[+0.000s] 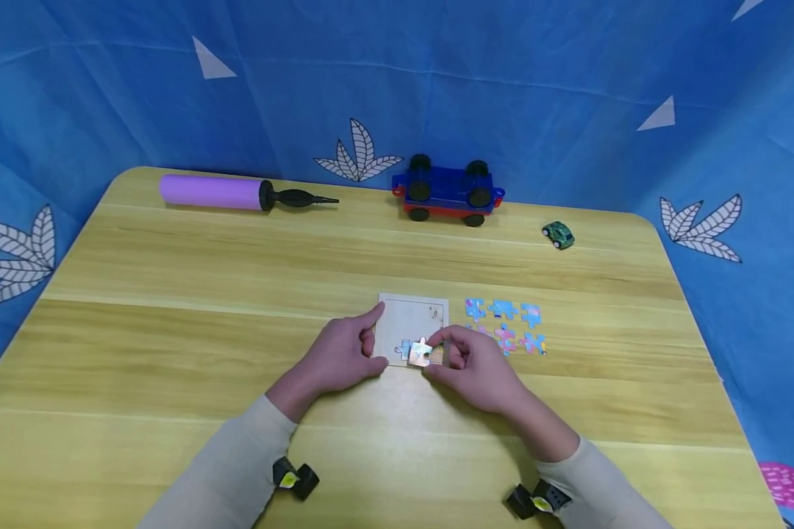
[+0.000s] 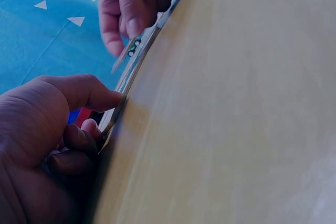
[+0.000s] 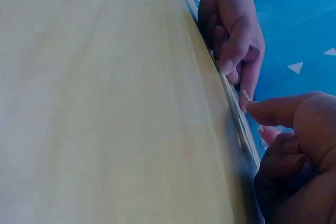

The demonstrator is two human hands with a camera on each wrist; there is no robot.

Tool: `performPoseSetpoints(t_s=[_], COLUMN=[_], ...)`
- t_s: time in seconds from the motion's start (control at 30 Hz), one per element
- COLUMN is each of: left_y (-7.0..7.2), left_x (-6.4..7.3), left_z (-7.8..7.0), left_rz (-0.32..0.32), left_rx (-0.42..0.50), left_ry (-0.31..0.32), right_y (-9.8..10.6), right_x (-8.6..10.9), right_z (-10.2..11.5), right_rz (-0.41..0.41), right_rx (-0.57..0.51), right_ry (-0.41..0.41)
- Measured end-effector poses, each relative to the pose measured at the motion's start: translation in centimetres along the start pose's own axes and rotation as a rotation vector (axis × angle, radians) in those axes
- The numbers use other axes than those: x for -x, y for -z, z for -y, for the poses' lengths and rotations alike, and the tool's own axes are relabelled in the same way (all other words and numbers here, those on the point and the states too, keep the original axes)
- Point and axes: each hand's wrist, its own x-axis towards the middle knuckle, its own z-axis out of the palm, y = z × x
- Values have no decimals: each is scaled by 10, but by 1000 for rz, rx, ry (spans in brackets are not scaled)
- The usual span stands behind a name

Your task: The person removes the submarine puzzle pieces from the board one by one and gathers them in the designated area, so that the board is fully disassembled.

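A square wooden puzzle board [image 1: 400, 316] lies on the table in the head view. My left hand [image 1: 336, 354] grips its left side, forefinger at the far corner and thumb at the near one. Over the board's near part, my right hand [image 1: 479, 371] pinches a puzzle piece [image 1: 420, 353] between thumb and forefinger. The piece appears tilted and edge-on in the left wrist view, above the board. Beside it, a blue puzzle piece [image 1: 403, 348] lies on the board near its front edge. My right fingers partly hide the board's near right corner.
Several loose puzzle pieces [image 1: 503, 309] lie in rows right of the board, some behind my right hand. Along the far edge are a purple hand pump [image 1: 212, 192], an upturned blue toy vehicle [image 1: 446, 187] on a red base, and a small green toy car [image 1: 559, 235].
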Motion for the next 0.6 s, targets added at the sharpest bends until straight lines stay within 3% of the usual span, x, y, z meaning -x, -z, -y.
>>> performPoseSetpoints(t_s=[0.6], left_y=[0], left_x=[-1], left_z=[1], left_rz=[-7], left_rx=[-28], left_ry=[-12], right_y=[36], right_x=[38], right_z=[-23], right_rz=[-57], right_rx=[34], right_ry=[-45])
